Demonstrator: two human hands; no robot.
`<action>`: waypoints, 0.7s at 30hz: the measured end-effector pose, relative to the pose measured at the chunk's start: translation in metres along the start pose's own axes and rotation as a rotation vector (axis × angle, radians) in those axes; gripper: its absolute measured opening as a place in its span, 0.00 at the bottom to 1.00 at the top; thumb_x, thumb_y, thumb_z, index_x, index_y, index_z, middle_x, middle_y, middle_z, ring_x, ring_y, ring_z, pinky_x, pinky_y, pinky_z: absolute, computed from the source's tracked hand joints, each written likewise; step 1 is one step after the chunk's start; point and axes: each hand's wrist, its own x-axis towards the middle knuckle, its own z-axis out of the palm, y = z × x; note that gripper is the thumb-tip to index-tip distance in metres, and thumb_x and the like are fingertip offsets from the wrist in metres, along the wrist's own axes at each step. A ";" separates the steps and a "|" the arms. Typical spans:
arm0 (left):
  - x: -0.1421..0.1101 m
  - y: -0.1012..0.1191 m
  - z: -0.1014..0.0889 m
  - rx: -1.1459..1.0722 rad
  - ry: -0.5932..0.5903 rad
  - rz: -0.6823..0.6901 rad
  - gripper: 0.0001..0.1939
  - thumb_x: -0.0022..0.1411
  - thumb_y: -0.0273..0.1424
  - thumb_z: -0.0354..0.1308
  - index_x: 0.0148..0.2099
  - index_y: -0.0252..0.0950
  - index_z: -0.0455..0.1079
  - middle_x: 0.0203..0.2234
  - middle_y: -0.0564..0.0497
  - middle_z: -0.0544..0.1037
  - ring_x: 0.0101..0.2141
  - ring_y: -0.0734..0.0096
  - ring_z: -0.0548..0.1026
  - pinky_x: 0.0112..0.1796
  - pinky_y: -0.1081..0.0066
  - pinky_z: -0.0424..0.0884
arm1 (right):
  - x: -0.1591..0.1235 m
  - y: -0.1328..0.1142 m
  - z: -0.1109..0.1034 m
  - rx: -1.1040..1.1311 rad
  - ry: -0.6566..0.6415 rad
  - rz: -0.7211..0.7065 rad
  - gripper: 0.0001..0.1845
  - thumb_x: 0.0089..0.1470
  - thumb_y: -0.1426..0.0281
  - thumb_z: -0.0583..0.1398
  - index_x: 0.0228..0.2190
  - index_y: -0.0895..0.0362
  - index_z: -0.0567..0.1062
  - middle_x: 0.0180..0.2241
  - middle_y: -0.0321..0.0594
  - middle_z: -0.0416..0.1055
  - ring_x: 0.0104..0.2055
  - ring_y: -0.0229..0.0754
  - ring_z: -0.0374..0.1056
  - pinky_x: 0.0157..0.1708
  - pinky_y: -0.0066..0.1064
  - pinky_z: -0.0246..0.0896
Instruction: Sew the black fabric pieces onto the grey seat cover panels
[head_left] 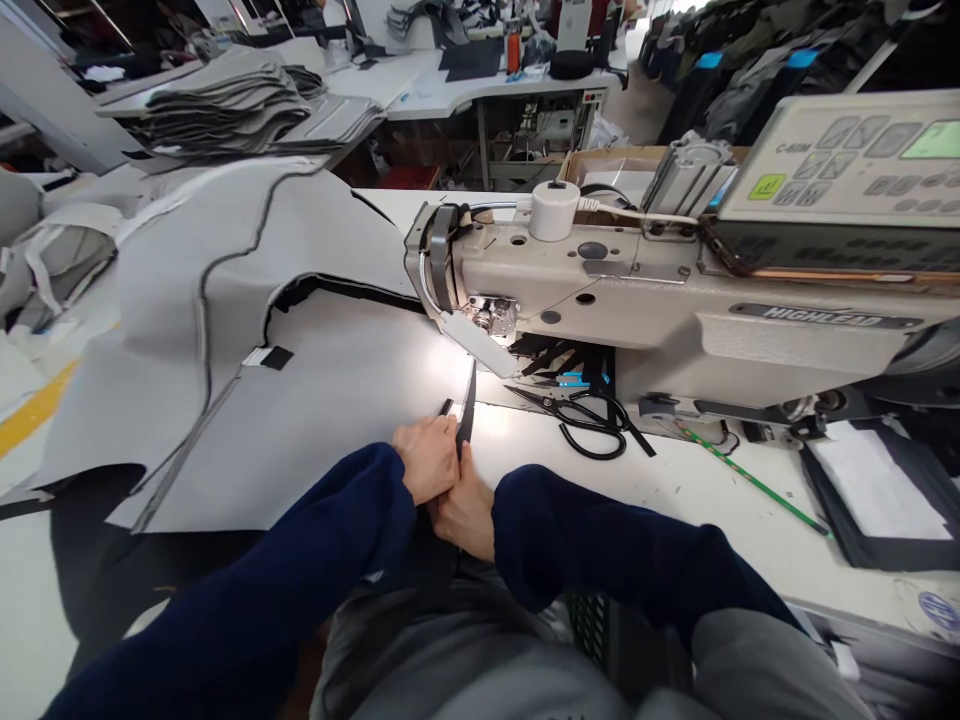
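A large light-grey fabric panel (pixel 352 370) with dark seams lies on the sewing table, one edge running under the sewing machine head (pixel 487 320). Along that edge runs a narrow black strip (pixel 466 412). My left hand (pixel 427 458) is closed on the panel's edge, just in front of the machine head. Touching it from below and to the right, my right hand (pixel 465 508) is closed on the black strip, its thumb pointing forward. The fingertips of both hands are partly hidden. A small black piece (pixel 446 407) shows just ahead of my left hand.
Black-handled scissors (pixel 581 408) lie right of the needle area, beside dark scraps. A green stick (pixel 754 480) and dark pieces with white paper (pixel 881 480) are farther right. The control box (pixel 847 180) tops the machine arm. Stacked grey panels (pixel 225 105) stand behind at left.
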 end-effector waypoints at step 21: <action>0.092 -0.034 0.022 -0.505 0.471 -0.074 0.11 0.64 0.33 0.48 0.32 0.37 0.67 0.35 0.49 0.76 0.35 0.67 0.72 0.34 0.69 0.62 | -0.011 0.036 -0.041 -0.063 -0.075 -0.185 0.15 0.56 0.71 0.56 0.43 0.62 0.75 0.50 0.57 0.69 0.56 0.56 0.62 0.56 0.57 0.54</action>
